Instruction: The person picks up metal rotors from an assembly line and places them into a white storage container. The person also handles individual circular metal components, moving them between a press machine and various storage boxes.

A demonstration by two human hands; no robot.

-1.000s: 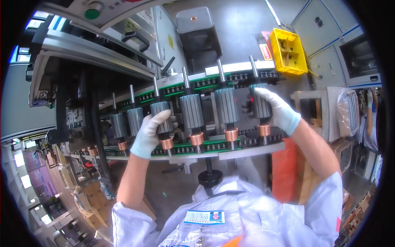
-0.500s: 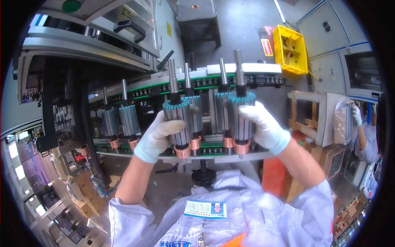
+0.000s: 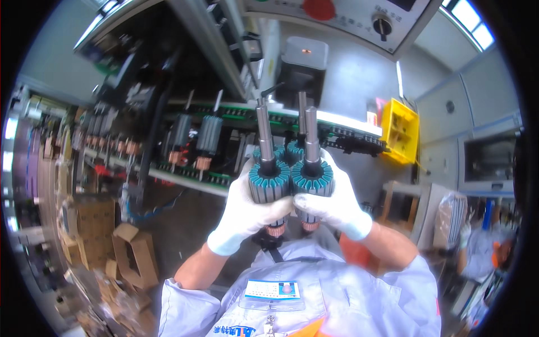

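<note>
Side by side in front of my chest are two motor armatures with steel shafts, teal-edged slotted cores and copper commutators at the lower end. My left hand, in a white glove, is closed around the left armature. The right one is gripped by my right hand, also gloved, thumb across its core. Both stand nearly upright, their cores touching or almost so. Just behind them show two more armatures, a rear left one and a rear right one, partly hidden; my fingers behind them are out of sight.
A chain conveyor with green rails runs beyond my hands. Farther left, it carries more armatures. A control panel overhangs the top. A yellow bin stands right, cardboard boxes lower left, and another person at far right.
Both hands have come closer together and back toward my body, carrying the armatures off the conveyor. The view has shifted, bringing the control panel in at the top.
</note>
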